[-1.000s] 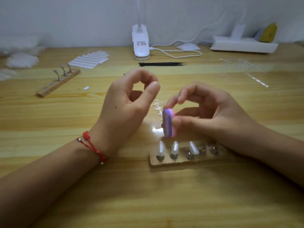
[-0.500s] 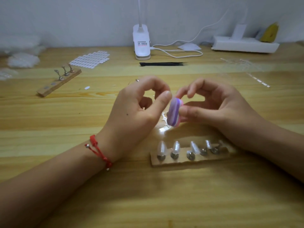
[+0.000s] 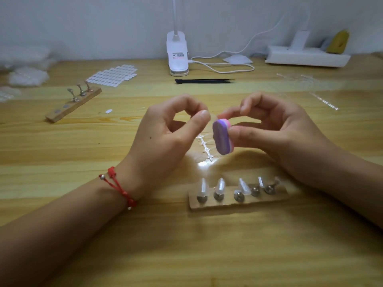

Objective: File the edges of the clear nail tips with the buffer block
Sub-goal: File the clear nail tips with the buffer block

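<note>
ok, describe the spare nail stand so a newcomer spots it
From the white clip lamp at the back of the table, go left and nearer, past the sticker sheet, to the angled wooden stand. Unlike the nearer stand, loaded with clear tips, its three pegs are bare.

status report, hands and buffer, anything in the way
Right hand grips buffer block. Left hand pinched beside it, any clear tip too faint to confirm. Nothing between them; wooden stand of tips lies nearer.

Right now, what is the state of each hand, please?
Left hand: thumb and forefinger pinched together; anything between them cannot be told.
Right hand: holds the buffer block.
</note>
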Tool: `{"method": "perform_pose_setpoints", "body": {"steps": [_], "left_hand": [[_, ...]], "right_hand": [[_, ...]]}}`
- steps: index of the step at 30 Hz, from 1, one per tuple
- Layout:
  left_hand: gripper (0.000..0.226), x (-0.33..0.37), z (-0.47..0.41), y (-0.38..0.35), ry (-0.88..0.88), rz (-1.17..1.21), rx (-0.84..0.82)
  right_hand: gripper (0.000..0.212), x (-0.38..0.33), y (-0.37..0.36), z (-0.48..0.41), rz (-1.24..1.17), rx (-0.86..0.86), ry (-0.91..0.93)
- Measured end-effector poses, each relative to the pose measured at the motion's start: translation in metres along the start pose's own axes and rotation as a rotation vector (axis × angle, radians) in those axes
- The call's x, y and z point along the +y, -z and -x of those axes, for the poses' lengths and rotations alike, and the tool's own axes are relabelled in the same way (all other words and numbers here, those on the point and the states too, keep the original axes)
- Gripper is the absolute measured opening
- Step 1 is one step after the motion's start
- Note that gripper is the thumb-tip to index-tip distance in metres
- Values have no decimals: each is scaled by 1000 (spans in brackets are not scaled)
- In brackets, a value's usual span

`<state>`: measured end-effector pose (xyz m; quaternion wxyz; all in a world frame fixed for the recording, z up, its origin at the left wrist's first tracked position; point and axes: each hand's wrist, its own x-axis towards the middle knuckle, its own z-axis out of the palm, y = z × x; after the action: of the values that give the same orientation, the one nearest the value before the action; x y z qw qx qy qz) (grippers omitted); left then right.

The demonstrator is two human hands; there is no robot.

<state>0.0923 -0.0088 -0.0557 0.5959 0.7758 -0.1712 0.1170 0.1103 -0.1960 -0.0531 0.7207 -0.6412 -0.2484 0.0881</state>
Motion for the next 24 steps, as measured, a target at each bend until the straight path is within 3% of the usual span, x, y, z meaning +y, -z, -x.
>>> {"method": "perform_pose_setpoints", "body": {"steps": [4, 7, 12, 16, 21, 24], "left_hand": [[11, 0, 2, -1, 11, 18, -54], [14, 1, 5, -4, 1, -40, -90], [18, 0, 0, 1, 1, -21, 73], [11, 2, 4, -4, -7, -47, -24], [14, 0, -1, 4, -25, -28, 174], [10, 2, 4, -2, -79, -45, 64]], "right_hand": [[24, 0, 5, -3, -79, 89, 4], [23, -1, 3, -2, -19, 30, 18], [27, -5, 3, -1, 22, 26, 4], [26, -5, 1, -1, 11, 59, 23], [25, -2, -3, 2, 10, 8, -5], [26, -1, -2, 0, 3, 11, 2]]}}
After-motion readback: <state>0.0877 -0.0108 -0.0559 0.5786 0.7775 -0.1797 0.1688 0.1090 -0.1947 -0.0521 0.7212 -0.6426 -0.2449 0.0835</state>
